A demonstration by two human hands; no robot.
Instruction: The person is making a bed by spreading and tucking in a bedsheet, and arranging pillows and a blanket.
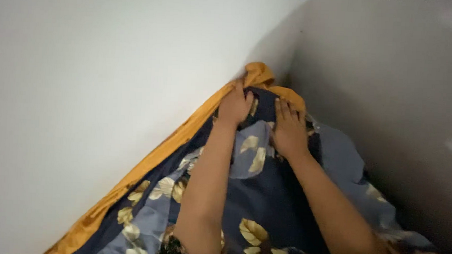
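A dark blue bedsheet (263, 194) with pale leaf prints and lighter blue patches covers a mattress pushed into a room corner. An orange-yellow cloth edge (174, 140) runs along the left wall up to the corner. My left hand (234, 106) grips the sheet and the orange edge near the corner, fingers curled over the fabric. Just right of it, my right hand (288, 131) lies flat on the sheet with its fingers stretched toward the corner. Both forearms reach in from the bottom of the view.
A white wall (85, 85) rises on the left and a shadowed grey wall (390, 98) on the right; they meet right behind the hands. A patterned sleeve (172, 250) shows at the bottom edge.
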